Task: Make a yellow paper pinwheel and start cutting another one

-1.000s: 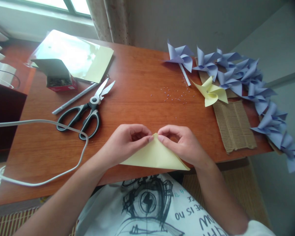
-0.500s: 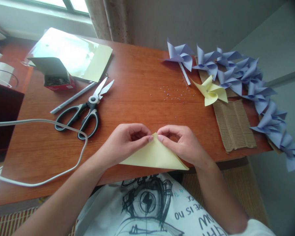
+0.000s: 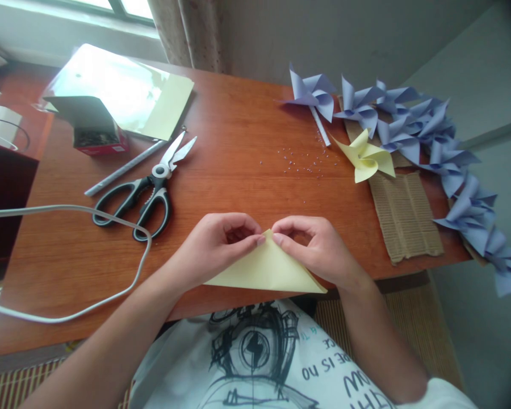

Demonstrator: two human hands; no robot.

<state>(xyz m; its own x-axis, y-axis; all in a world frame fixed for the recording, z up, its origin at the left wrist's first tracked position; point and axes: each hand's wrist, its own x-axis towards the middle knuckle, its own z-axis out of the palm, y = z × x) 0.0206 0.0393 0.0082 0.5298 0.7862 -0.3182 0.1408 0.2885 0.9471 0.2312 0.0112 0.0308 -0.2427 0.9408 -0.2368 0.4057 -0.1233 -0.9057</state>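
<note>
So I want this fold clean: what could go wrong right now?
Both the left hand and right hand pinch only the apex of the yellow paper triangle, whose base overhangs the table edge, so the layers might slip and crease crooked. The loose beads could scatter if the table is jolted.

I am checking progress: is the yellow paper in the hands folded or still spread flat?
Folded. The yellow paper forms a triangle, and the left hand and right hand pinch its top corner.
</note>
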